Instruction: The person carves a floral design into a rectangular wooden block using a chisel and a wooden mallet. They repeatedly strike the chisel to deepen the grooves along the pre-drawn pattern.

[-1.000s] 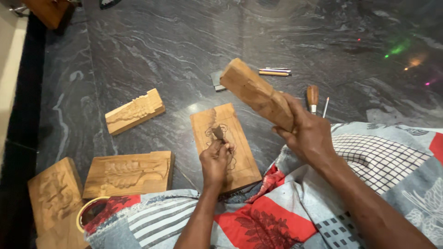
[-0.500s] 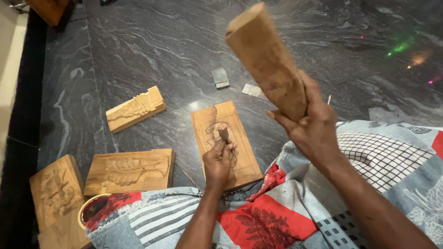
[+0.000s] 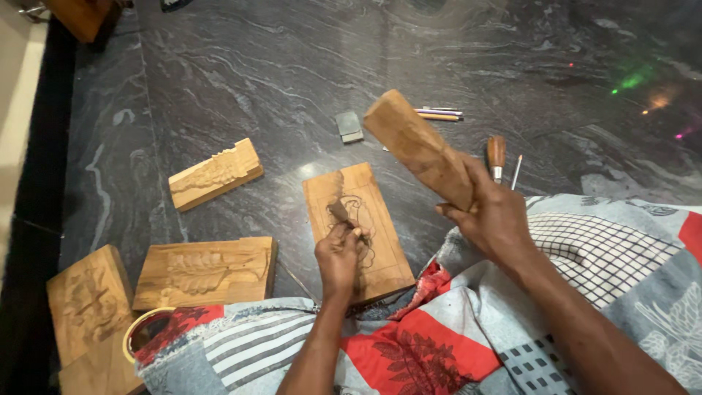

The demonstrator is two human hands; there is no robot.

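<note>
My left hand (image 3: 338, 256) grips a small chisel (image 3: 339, 213) with its tip set on a wooden panel (image 3: 380, 241) that lies on the dark marble floor in front of my lap. The panel bears a partly carved figure. Above and to the right of the panel, my right hand (image 3: 496, 219) is shut on a long wooden mallet block (image 3: 417, 146), raised and slanting up to the left. A patterned cloth (image 3: 453, 344) covers my legs.
Three other carved wooden panels lie at the left: one (image 3: 214, 174) farther out, one (image 3: 206, 272) near my knee, one (image 3: 86, 303) at the far left. A wood-handled tool (image 3: 496, 157), pencils (image 3: 439, 113) and a small grey stone (image 3: 349, 126) lie beyond the mallet.
The mallet rose high half a second ago and has now come down lower, closer to the chisel. My left hand has stayed on the chisel at the panel.
</note>
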